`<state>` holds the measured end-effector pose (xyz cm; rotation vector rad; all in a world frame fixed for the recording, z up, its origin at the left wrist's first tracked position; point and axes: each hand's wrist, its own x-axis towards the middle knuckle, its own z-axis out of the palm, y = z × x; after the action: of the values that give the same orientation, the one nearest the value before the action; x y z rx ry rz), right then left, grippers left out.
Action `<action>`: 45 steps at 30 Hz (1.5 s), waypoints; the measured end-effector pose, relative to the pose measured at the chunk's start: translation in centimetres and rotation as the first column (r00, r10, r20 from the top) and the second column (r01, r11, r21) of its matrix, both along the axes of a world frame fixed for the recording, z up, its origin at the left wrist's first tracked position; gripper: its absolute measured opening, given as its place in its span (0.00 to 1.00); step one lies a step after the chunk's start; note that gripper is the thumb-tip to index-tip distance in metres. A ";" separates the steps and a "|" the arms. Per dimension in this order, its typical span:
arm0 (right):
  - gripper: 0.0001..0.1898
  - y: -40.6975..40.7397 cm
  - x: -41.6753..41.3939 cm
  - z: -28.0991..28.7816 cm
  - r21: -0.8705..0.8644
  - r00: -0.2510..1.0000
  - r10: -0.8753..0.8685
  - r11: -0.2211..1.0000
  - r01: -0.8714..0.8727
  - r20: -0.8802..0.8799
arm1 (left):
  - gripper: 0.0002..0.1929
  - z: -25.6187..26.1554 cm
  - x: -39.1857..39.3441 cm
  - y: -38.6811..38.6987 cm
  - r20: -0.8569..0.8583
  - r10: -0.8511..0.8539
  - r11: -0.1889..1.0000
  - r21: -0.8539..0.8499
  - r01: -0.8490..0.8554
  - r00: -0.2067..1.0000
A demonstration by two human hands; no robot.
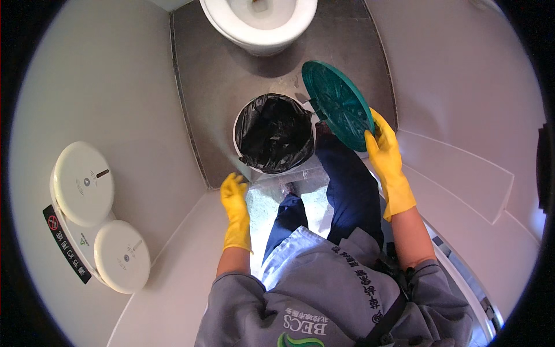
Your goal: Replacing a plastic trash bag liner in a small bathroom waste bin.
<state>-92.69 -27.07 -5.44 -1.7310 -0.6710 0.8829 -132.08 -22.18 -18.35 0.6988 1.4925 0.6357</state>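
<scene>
A round waste bin stands on the floor in front of me, with a black plastic bag lining it and folded over parts of its rim. Its green lid is raised on the right side, joined to the rim by a hinge. My right hand, in a yellow rubber glove, grips the lid's outer edge between thumb and fingers. My left hand, gloved the same way, hovers left of the bin with its fingers loosely curled, touching nothing that I can see. The bag's inside is dark.
A white toilet bowl stands beyond the bin. Two round white paper dispensers are mounted on the left wall, beside a black sign bearing writing. Walls close in on both sides. A floor threshold runs between the bin and my feet.
</scene>
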 end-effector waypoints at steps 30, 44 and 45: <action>0.27 -1.3 -10.0 1.1 -0.086 0.754 0.623 0.780 -0.620 0.210 | 0.31 -0.6 -1.8 -5.2 -0.010 0.212 0.976 -0.046 -0.212 0.977; 0.19 -13.3 -5.5 -5.3 -0.417 0.724 0.620 0.769 -0.485 0.302 | 0.28 -8.2 10.4 3.6 0.296 0.150 0.953 -0.299 -0.057 0.943; 0.19 -13.4 -4.6 -4.8 -0.420 0.734 0.605 0.779 -0.466 0.308 | 0.28 -8.0 12.6 3.2 0.316 0.141 0.940 -0.341 -0.026 0.938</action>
<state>-97.29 -40.49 -10.19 -2.0858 -1.4638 1.0538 -119.46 -19.02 -26.33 0.2481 1.2705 0.5205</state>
